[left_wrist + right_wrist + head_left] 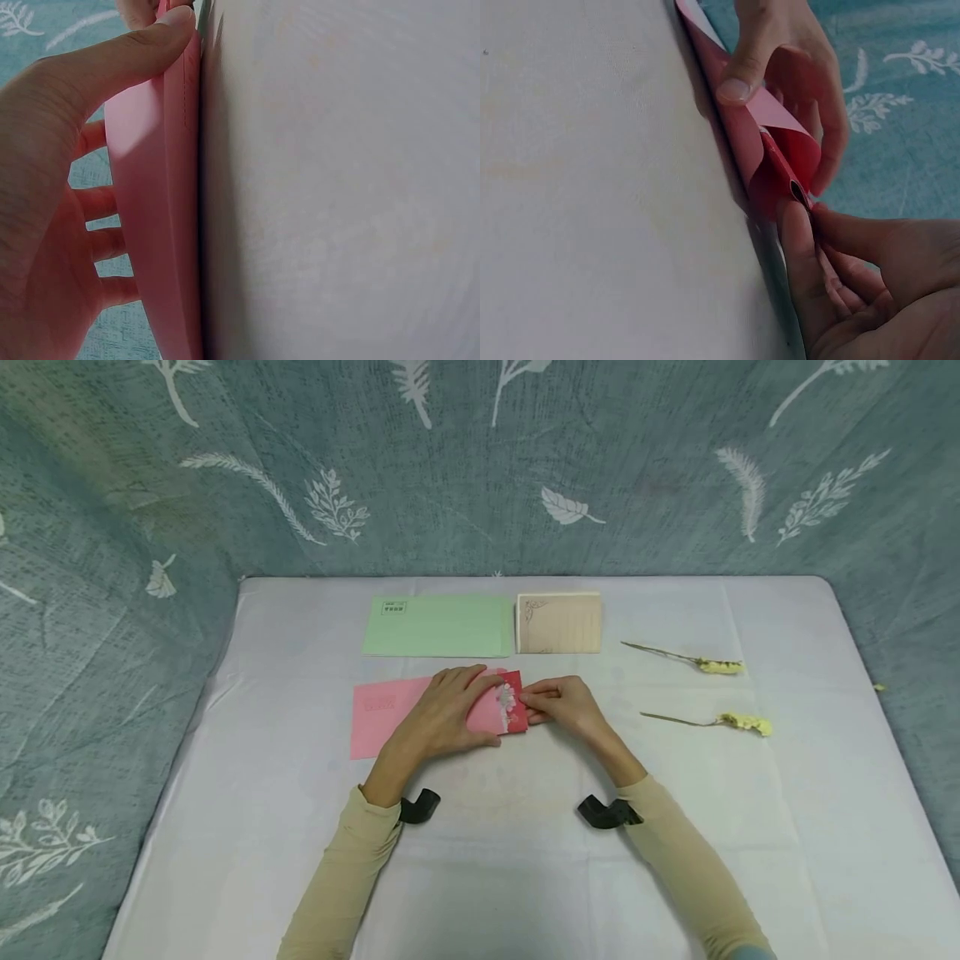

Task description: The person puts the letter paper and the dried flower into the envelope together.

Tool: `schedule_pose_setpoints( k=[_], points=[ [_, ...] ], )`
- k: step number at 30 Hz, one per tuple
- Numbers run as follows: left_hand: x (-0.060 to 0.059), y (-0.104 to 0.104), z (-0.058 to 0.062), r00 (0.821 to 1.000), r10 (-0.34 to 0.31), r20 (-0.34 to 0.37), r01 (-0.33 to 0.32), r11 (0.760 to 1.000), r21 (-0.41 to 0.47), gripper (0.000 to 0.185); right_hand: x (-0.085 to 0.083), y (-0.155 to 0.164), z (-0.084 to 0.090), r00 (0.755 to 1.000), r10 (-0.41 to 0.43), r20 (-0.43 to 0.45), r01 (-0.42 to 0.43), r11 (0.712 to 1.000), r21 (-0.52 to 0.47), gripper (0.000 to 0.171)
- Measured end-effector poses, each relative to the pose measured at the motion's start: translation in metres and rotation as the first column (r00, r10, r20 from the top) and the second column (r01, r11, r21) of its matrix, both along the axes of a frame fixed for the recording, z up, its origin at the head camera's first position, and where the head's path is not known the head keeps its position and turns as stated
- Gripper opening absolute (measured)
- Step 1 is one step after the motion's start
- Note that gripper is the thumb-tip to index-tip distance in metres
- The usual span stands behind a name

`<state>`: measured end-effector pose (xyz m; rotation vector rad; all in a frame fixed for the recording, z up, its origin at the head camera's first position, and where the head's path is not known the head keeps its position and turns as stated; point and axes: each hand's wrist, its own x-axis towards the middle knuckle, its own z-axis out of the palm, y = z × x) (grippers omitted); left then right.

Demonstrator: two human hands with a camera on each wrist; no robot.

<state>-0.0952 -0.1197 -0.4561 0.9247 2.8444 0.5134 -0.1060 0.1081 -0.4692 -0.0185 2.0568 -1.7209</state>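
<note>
The fingers (799, 232) of your right hand (570, 703) are pinching the outer end of the red card (516, 706), whose other end sits inside the gaping mouth of the pink envelope (382, 718); your left hand (450, 710) grips that envelope across its width, thumb on the near long edge and fingers on the far one. If you eased the left-hand squeeze, the mouth could flatten and the card's leading corners might catch on the paper; squeeze too hard and the envelope may well crease. A push made off-line could also skew the card or split a side seam (how deep it sits, you can't tell from these views). As for pose, your left palm arches over the envelope, its forearm coming up from the lower left, while your right forearm slants in from the lower right, that hand turned side-on at the card's end. Farther out on the white-covered counter (495, 885), the green envelope (438, 627) and the beige paper (558, 625) lie just beyond your hands, and two yellow-flowered stems, the upper one (720, 667) and the lower one (746, 722), lie off to your right.
</note>
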Motion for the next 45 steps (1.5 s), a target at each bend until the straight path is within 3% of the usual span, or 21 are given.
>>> schedule_pose_setpoints(
  k=[32, 45],
  points=[
    [0.004, 0.001, -0.003, 0.999, -0.009, -0.038, 0.009, 1.000, 0.012, 0.085, 0.003, -0.020, -0.009, 1.000, 0.009, 0.007, -0.009, 0.999, -0.042, 0.023],
    [0.005, 0.003, -0.003, 0.999, -0.013, -0.029, 0.013, 1.000, 0.017, 0.085, 0.005, -0.025, -0.008, 0.999, 0.032, -0.024, -0.032, 0.999, 0.004, 0.024]
  ],
)
